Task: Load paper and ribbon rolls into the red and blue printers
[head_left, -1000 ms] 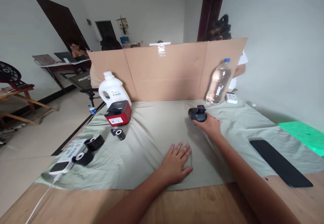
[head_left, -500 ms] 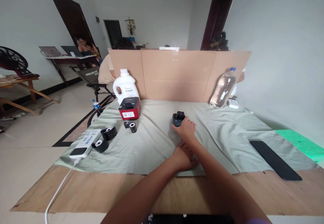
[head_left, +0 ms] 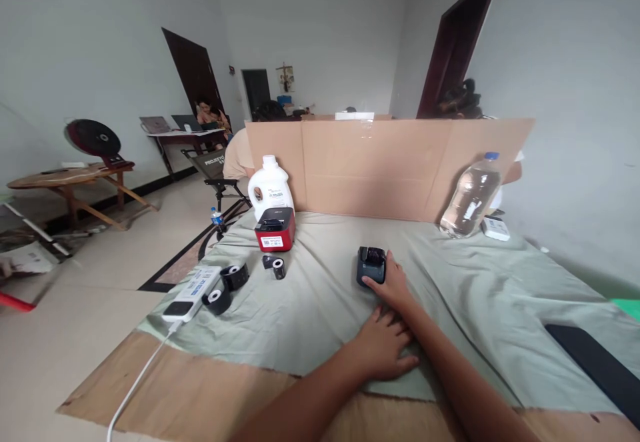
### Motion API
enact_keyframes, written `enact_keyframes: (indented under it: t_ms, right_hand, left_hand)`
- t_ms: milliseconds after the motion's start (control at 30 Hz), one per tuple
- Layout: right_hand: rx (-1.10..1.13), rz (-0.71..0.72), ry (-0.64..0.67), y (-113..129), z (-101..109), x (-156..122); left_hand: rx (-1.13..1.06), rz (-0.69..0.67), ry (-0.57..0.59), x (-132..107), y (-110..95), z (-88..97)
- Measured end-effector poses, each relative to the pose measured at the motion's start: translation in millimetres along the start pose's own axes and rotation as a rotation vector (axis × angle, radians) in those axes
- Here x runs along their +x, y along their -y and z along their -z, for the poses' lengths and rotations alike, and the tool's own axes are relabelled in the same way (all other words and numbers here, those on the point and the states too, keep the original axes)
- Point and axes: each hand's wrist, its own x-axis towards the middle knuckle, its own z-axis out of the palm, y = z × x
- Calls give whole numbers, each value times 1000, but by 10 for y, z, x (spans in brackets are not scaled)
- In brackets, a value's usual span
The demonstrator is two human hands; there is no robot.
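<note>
**Dark portable printer (head_left: pixel 371 274) sitting in a one-sided grip**

The right hand (head_left: pixel 399 285) is grasping the printer at its near right corner, the thumb lying on the near face and the fingers running along the right side. Whether its base is touching the pale green cloth (head_left: pixel 315 322) is not showing clearly. The left hand (head_left: pixel 385 349) is holding nothing; it is resting palm down, fingers spread, on the cloth beside the right wrist. Since the printer's left side is going unsupported, a lift could be letting it tip or twist free. The forearms are crowding each other, so a careless pull back could be bumping the left fingers. The cloth is bunching into creases; a tug there could be shifting the loose black rolls (head_left: pixel 218 306) or toppling the clear water bottle (head_left: pixel 471 197).
</note>
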Motion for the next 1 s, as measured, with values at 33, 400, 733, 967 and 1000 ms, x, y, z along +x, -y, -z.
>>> enact_keyframes:
  t_ms: [33, 400, 733, 967, 1000]
  right_hand:
    - [46, 40, -23, -52, -55, -2]
    - [258, 102, -48, -265, -254, 17]
    - [325, 42, 38, -169, -142, -12]
    - [348, 13, 68, -149, -104, -11]
    - [347, 12, 79, -152, -102, -10]
  left_hand:
    - [3, 1, -1, -1, -13, 6]
    - [-81, 68, -567, -24, 126, 142]
    - [-954, 915, -562, 368, 1356, 768]
    - [-1104, 911, -471, 517, 1494, 588]
    - [-1110, 911, -479, 514, 1488, 582]
